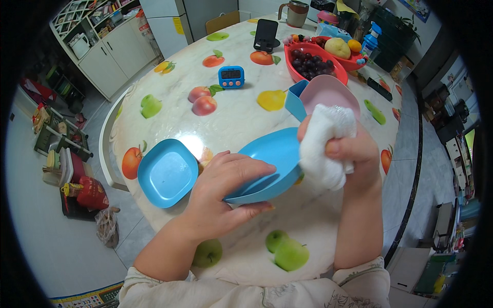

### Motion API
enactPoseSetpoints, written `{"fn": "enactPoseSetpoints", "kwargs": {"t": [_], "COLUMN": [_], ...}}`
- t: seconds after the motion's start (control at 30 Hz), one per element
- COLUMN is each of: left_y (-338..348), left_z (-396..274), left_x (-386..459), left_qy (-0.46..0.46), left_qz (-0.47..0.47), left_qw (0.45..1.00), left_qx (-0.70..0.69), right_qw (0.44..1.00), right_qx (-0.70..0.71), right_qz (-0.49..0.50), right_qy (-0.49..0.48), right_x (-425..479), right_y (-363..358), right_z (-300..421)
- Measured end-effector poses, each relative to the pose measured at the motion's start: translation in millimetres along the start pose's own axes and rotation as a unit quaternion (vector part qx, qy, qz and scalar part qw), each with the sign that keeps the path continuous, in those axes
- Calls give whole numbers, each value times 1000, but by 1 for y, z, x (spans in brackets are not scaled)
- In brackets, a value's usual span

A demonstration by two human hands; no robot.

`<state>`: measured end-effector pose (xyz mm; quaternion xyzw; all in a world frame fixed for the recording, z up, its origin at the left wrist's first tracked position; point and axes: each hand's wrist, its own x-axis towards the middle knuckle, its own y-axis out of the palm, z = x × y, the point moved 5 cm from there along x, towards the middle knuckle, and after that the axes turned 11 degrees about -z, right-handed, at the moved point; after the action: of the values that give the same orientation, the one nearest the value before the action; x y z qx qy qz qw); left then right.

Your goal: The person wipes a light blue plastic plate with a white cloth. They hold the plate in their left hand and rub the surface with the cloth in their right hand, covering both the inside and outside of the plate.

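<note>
My left hand (227, 188) grips the near left rim of a blue plastic dish (271, 148), thumb below and fingers over the inside. The dish is tilted above the table. In my right hand (358, 154) is a bunched white cloth (327, 146), right at the dish's right rim; whether it touches is unclear. A second blue dish (167, 173) lies on the table to the left of my left hand. Behind the cloth stand a pink dish (329, 94) and a blue holder (296, 100), both partly hidden.
A fruit-print cover lies on the table (235, 123). Farther back are a blue digital timer (231, 77), a phone on a stand (265, 34), a red bowl (289, 65) of grapes, a mug (295, 14) and a spray bottle (371, 38). A black bar-shaped object (379, 89) lies right.
</note>
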<state>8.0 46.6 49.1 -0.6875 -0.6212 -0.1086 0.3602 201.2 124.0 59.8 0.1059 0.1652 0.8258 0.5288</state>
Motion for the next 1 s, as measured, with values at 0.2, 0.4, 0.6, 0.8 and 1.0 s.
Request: {"fn": "enactPoseSetpoints", "kwargs": {"t": [0.2, 0.4, 0.6, 0.8, 1.0], "left_y": [2, 2, 3, 3, 5], "left_z": [4, 8, 12, 17, 26], "left_x": [-6, -14, -12, -15, -18], "left_qy": [36, -99, -33, -93, -114], "left_qz": [-33, -27, -32, -48, -83], "left_qw": [997, 993, 999, 994, 990], "left_qx": [-61, -63, -22, 14, -17], "right_qw": [998, 995, 992, 991, 944], "right_qx": [37, -14, -64, -113, -303], "right_qz": [-55, -94, -101, -68, -30], "right_qy": [-7, -36, -34, -28, -128], "right_x": [9, 8, 2, -8, -12], "right_y": [2, 10, 14, 36, 53], "right_z": [-6, -3, 1, -6, -8]}}
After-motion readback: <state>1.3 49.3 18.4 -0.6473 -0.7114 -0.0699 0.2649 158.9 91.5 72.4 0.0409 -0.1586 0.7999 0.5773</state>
